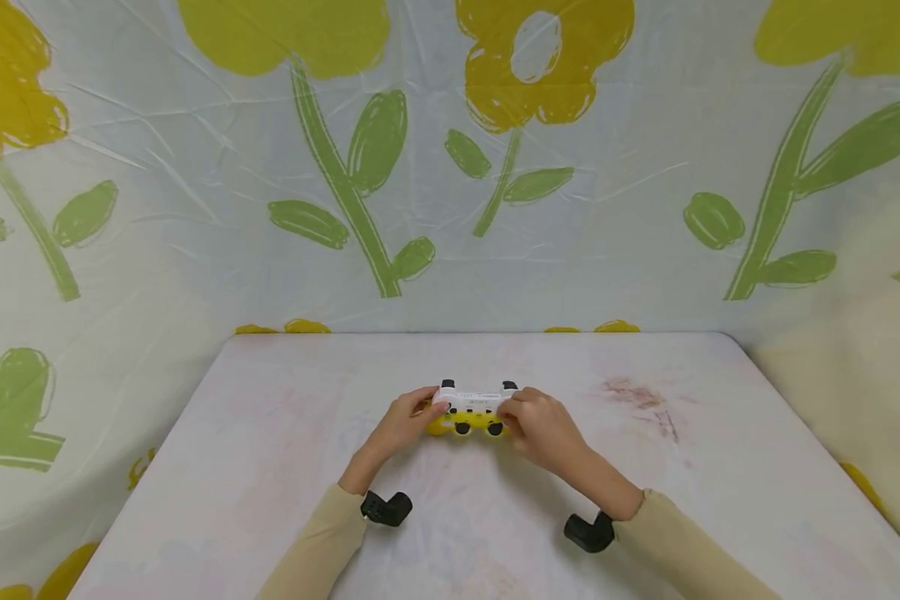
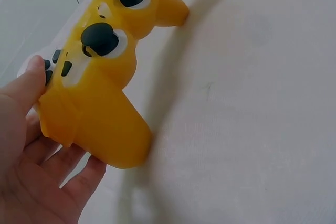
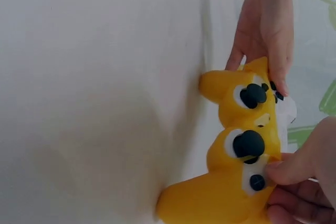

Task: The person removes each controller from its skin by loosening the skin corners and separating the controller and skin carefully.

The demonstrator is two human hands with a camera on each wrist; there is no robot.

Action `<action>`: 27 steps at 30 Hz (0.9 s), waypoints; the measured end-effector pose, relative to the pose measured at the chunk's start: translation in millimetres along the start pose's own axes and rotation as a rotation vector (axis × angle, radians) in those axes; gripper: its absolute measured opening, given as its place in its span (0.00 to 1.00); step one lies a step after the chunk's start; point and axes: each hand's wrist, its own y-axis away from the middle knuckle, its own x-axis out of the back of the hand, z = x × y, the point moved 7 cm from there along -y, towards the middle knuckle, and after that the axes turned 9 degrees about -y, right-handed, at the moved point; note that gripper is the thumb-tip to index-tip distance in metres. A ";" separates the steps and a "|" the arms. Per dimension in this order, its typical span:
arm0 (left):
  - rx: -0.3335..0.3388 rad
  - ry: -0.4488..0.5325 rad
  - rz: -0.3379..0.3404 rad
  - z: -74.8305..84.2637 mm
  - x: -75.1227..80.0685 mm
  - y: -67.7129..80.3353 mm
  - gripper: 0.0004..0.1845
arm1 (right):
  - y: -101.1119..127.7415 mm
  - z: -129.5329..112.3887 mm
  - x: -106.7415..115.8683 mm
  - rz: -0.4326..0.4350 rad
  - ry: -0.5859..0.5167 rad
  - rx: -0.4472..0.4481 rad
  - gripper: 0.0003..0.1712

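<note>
A white game controller [image 1: 474, 399] is held up between both hands, its two black thumbsticks toward the person. A yellow soft cover [image 2: 107, 121] wraps its grips and stick area; the white far part shows bare. My left hand [image 1: 403, 423] grips one end, thumb by the black direction buttons [image 2: 66, 68] and fingers underneath. At the other end my right hand [image 1: 546, 427] pinches the cover's edge, its thumb [image 3: 283, 171] beside a round dark button [image 3: 257, 182]. Some of the right fingers are hidden behind the controller.
Below is a pale table [image 1: 285, 500] with faint pink blotches and a reddish-brown smudge [image 1: 637, 393] at right. A flower-patterned cloth [image 1: 607, 225] hangs behind and at the sides. Black wrist cameras [image 1: 387, 508] sit on both wrists.
</note>
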 end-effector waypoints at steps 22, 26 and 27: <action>-0.040 -0.031 0.034 0.6 -1.3 -4.0 0.26 | 3.4 -0.2 -1.4 -0.073 0.016 0.119 0.10; -0.033 -0.039 0.061 -3.2 -1.0 -4.0 0.26 | 4.7 0.2 -2.7 -0.070 -0.030 0.145 0.09; -0.028 -0.045 0.066 -4.1 -1.1 -4.2 0.27 | 4.8 0.4 -3.2 -0.077 -0.042 0.141 0.09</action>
